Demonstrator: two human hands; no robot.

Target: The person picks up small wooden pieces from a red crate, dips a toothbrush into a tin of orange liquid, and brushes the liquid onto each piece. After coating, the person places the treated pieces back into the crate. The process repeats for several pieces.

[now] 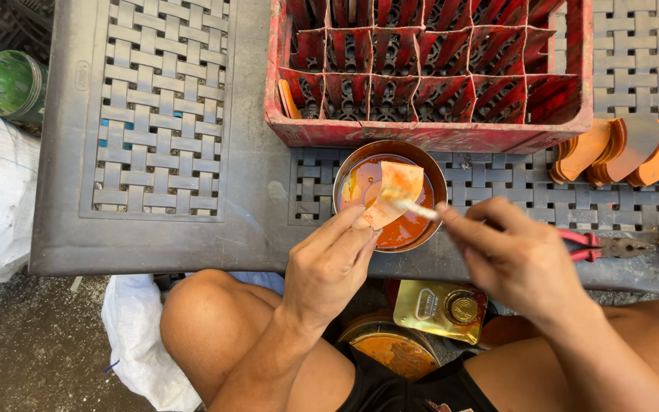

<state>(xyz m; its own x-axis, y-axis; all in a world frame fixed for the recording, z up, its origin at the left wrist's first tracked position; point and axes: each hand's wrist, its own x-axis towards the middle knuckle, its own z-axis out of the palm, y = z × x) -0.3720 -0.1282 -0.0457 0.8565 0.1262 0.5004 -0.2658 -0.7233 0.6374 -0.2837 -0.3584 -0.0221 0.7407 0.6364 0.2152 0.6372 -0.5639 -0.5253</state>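
Observation:
My left hand [331, 262] pinches a thin orange-coated flat piece [393, 192] by its lower corner and holds it over a round metal bowl [429, 168] of orange paint. My right hand [514, 257] grips a small pale brush [415, 207] whose tip touches the piece. The bowl stands on a grey woven-pattern plastic table [154, 130], close to its near edge.
A red divided crate [429, 69] sits behind the bowl. Orange-painted pieces [627, 152] lie in a row at right, red-handled pliers [604, 246] near the edge. Below the table are a brass-coloured tin [440, 309] and a paint-smeared lid [390, 347]. A green can [11, 85] stands far left.

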